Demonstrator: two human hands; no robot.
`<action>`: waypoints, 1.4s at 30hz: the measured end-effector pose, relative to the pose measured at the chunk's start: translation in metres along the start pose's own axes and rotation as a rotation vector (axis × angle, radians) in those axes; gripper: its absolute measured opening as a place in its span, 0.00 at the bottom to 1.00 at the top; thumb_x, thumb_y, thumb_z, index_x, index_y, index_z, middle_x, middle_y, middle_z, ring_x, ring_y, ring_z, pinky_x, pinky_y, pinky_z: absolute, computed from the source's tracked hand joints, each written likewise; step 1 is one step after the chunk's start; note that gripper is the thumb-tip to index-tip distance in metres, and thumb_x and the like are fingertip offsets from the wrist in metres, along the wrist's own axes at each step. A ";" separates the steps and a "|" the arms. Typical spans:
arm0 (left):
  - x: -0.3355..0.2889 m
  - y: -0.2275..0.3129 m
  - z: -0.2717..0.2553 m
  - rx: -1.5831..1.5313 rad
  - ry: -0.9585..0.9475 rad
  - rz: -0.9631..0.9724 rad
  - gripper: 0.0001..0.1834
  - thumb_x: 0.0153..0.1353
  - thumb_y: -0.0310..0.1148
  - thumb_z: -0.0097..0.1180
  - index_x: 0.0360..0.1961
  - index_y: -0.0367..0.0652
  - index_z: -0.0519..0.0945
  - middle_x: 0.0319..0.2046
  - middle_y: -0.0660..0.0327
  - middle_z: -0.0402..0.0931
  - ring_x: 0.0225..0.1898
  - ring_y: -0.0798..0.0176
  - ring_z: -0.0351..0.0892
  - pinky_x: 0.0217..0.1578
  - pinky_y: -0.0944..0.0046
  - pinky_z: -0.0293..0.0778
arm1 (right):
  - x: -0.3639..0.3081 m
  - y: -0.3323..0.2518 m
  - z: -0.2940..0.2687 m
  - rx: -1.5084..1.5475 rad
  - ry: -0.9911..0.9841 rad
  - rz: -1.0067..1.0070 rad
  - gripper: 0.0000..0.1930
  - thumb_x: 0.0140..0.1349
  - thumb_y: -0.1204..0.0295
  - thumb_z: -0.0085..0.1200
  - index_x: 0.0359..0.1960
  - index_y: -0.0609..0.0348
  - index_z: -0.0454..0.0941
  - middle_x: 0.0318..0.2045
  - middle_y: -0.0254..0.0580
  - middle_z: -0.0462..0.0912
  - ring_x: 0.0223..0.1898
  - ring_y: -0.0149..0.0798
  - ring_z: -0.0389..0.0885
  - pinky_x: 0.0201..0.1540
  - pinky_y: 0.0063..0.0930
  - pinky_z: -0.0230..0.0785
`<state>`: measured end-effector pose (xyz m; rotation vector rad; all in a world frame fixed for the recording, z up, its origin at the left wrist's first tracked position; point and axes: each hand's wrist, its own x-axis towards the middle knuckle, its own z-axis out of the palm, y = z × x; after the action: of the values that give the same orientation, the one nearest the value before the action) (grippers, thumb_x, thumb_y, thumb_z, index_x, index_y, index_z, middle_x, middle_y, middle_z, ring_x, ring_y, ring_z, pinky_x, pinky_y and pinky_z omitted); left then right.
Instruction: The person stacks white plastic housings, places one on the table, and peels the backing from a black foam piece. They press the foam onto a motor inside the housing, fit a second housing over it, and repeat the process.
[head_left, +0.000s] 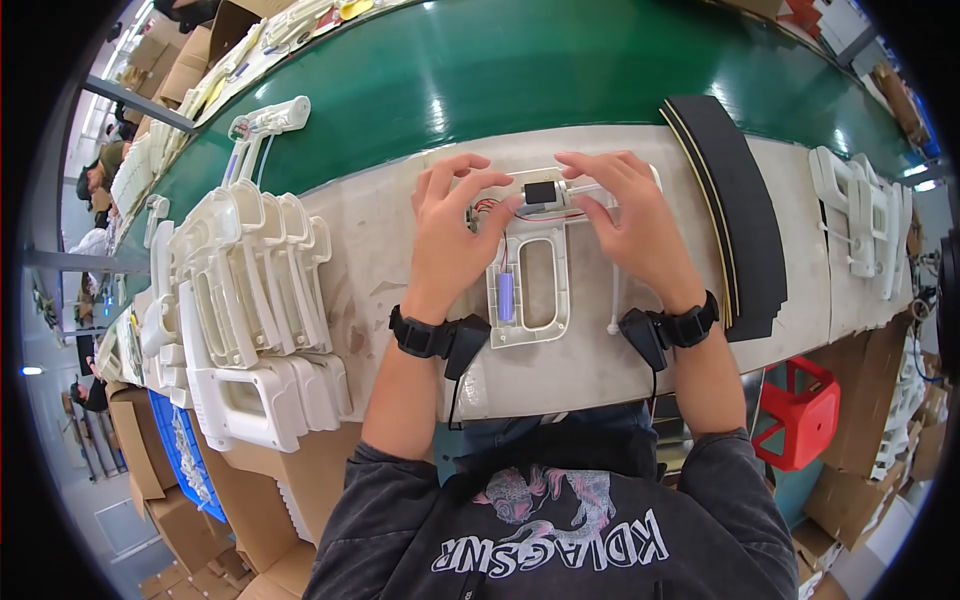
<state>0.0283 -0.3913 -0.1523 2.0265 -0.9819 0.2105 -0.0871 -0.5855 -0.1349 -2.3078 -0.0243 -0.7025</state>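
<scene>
A small motor with a black foam wrap [541, 195] lies across the upper part of a white plastic housing half [553, 325] on the bench before me. My left hand [452, 228] curls at the motor's left end, thumb and forefinger pinching there. At its right end, the thumb and forefinger of my right hand [640, 225] close around the white part beside the motor. Red wires [486, 206] run past my left fingers. A purple battery cell [506, 297] sits in the housing's left handle rail. A thin white rod [615, 300] hangs below my right hand.
Stacked white housings [240, 290] crowd the left. Black foam strips [735, 220] lie to the right, with more white housings [860, 215] beyond. A green conveyor belt [480, 80] runs behind the bench, bearing another housing part [268, 120]. A red stool [800, 415] stands below right.
</scene>
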 end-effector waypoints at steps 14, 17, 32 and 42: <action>-0.004 0.002 0.003 0.053 -0.128 0.000 0.11 0.55 0.35 0.69 0.40 0.48 0.86 0.52 0.63 0.74 0.58 0.55 0.69 0.60 0.51 0.57 | -0.005 0.005 0.008 0.021 -0.077 0.050 0.29 0.54 0.83 0.60 0.61 0.52 0.76 0.47 0.39 0.83 0.53 0.45 0.76 0.59 0.38 0.65; -0.005 0.002 0.003 0.069 -0.127 0.000 0.11 0.56 0.35 0.68 0.41 0.48 0.85 0.52 0.63 0.74 0.58 0.55 0.69 0.60 0.51 0.58 | -0.004 0.005 0.009 0.029 -0.085 0.060 0.28 0.55 0.82 0.60 0.60 0.52 0.76 0.47 0.40 0.83 0.53 0.46 0.76 0.60 0.39 0.65; -0.007 0.001 0.006 0.056 -0.130 0.001 0.11 0.58 0.32 0.65 0.43 0.48 0.84 0.53 0.61 0.73 0.57 0.53 0.69 0.59 0.52 0.60 | 0.000 -0.007 0.042 -0.084 0.032 -0.143 0.21 0.57 0.80 0.59 0.54 0.54 0.80 0.44 0.37 0.84 0.49 0.42 0.77 0.56 0.37 0.63; -0.008 -0.002 0.008 0.039 -0.112 -0.002 0.11 0.58 0.32 0.66 0.43 0.47 0.83 0.52 0.61 0.73 0.57 0.52 0.69 0.59 0.51 0.60 | 0.004 -0.006 0.035 0.043 0.093 -0.052 0.18 0.59 0.81 0.57 0.52 0.54 0.80 0.44 0.38 0.83 0.45 0.41 0.79 0.55 0.33 0.65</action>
<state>0.0224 -0.3926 -0.1621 2.0933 -1.0524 0.1174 -0.0687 -0.5594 -0.1499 -2.2376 -0.0560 -0.8275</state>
